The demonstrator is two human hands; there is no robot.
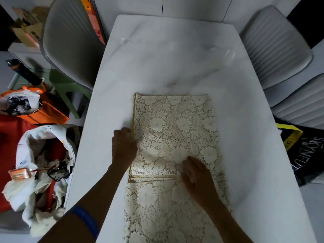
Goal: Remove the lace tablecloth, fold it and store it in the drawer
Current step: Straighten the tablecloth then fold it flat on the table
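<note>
Folding step in hand, judging by the layout: lace tablecloth point(175, 137) already off its spread and lying as a long doubled strip along the near half of the white marble-look worktop point(157, 58), the far portion folded back over itself with a gold-trimmed edge running across the strip near the hands. Storing in the drawer not yet begun; no drawer in view.

Left hand point(123, 148) at the strip's left gold edge, fingers curled there, grip seemingly pinching the hem, though hard to tell for certain. Right hand point(198, 178) lying flat and open on the lace just beside the crosswise hem, pressing down, holding nothing.

Next move, most likely: another fold bringing the near length up over the far part, calling for both edges kept square and the layers smoothed so the openwork does not bunch or snag.

Around the worktop: grey ribbed chairs, one at the left point(70, 41) and one at the right point(273, 41); orange bags point(47, 114) and a white sack of clutter point(42, 155) on the floor to the left; a black bag with a yellow strap point(306, 151) to the right. Dim light, edges blurred.
</note>
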